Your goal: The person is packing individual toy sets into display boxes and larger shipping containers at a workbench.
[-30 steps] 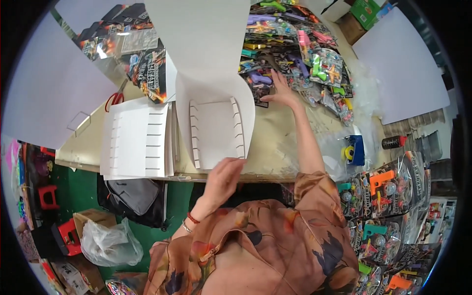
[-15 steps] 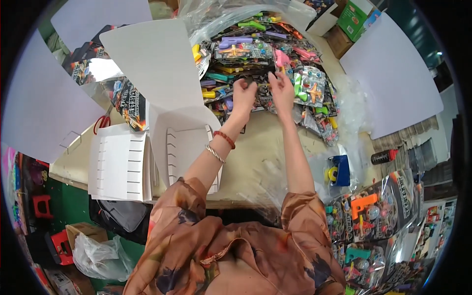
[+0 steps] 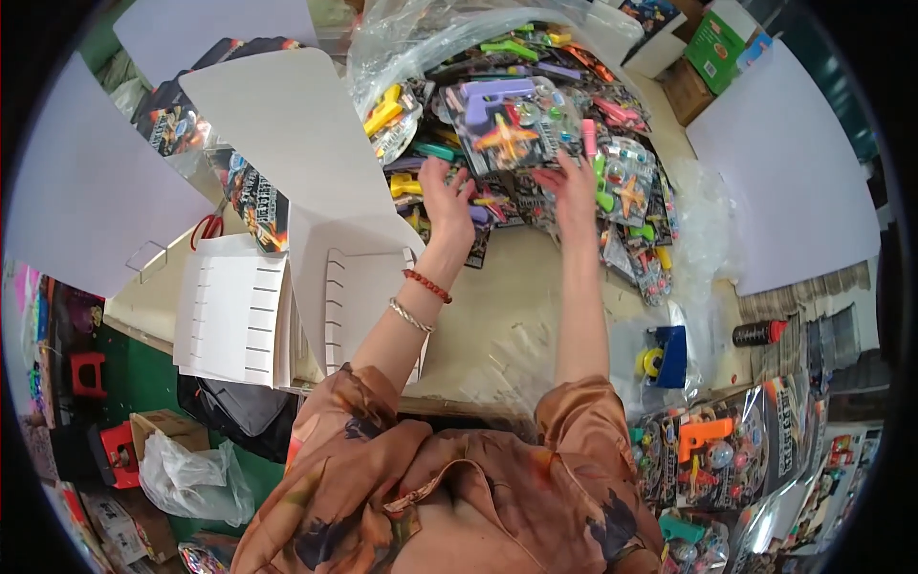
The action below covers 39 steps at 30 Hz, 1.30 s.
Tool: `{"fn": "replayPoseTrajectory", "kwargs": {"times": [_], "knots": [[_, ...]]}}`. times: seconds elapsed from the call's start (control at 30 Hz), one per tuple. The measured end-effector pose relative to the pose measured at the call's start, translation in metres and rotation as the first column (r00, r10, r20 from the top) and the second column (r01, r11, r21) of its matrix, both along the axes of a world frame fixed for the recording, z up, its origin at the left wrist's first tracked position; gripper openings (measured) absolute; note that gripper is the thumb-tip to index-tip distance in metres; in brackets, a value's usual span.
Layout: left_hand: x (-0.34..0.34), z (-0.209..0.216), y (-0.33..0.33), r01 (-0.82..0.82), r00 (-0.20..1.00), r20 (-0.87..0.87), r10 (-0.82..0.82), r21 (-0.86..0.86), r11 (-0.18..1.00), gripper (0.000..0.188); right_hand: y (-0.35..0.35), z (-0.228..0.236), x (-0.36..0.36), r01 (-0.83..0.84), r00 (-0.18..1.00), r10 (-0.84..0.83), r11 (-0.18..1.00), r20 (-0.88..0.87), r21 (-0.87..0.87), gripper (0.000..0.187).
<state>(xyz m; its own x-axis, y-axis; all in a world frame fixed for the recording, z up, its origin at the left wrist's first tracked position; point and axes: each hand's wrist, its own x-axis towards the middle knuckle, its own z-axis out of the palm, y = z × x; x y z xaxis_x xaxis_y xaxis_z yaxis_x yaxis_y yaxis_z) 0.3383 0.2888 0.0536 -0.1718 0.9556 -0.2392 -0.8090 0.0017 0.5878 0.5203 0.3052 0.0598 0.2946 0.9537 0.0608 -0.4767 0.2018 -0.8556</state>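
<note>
- The pale tabletop (image 3: 516,316) carries a heap of carded plastic toy packs in a clear plastic bag (image 3: 421,48) at its far side.
- A large white folded cardboard sheet (image 3: 287,143) stands left of the heap; white slotted card panels (image 3: 234,306) lie flat at the near left edge.
- The blister pack with a purple toy gun and an orange toy plane (image 3: 507,124) sits tilted on top of the heap, between both hands.
- The left hand (image 3: 448,196) touches the pack's lower left edge, fingers partly curled; a closed grip cannot be confirmed.
- The right hand (image 3: 574,191) rests against the lower right edge, fingers extended; grip likewise unclear.
- A blue tape dispenser (image 3: 665,356) sits near the right edge.
</note>
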Motion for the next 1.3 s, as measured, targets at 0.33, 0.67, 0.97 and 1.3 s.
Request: {"fn": "replayPoseTrajectory", "kwargs": {"times": [0.33, 0.67, 0.97, 1.3], "knots": [[0.012, -0.013, -0.068, 0.532, 0.846, 0.002, -0.534, 0.076, 0.843, 0.043, -0.142, 0.047, 0.049, 0.163, 0.912, -0.166, 0.986, 0.376, 0.042, 0.03], [0.003, -0.043, -0.105, 0.506, 0.714, 0.614, -0.336, -0.121, 0.854, 0.023, -0.199, -0.013, 0.041, 0.343, 0.894, -0.286, 0.932, -0.343, 0.116, 0.025], [-0.011, -0.056, -0.153, 0.858, 0.476, 0.42, -0.772, -0.029, 0.513, 0.037, -0.234, -0.07, -0.044, -0.038, 0.962, -0.027, 0.973, -0.273, -0.228, 0.022], [-0.044, -0.052, -0.191, 0.724, 0.689, 0.201, -0.697, -0.133, 0.677, 0.022, -0.273, -0.047, -0.016, 0.017, 0.999, -0.025, 0.969, -0.029, -0.248, 0.048]]}}
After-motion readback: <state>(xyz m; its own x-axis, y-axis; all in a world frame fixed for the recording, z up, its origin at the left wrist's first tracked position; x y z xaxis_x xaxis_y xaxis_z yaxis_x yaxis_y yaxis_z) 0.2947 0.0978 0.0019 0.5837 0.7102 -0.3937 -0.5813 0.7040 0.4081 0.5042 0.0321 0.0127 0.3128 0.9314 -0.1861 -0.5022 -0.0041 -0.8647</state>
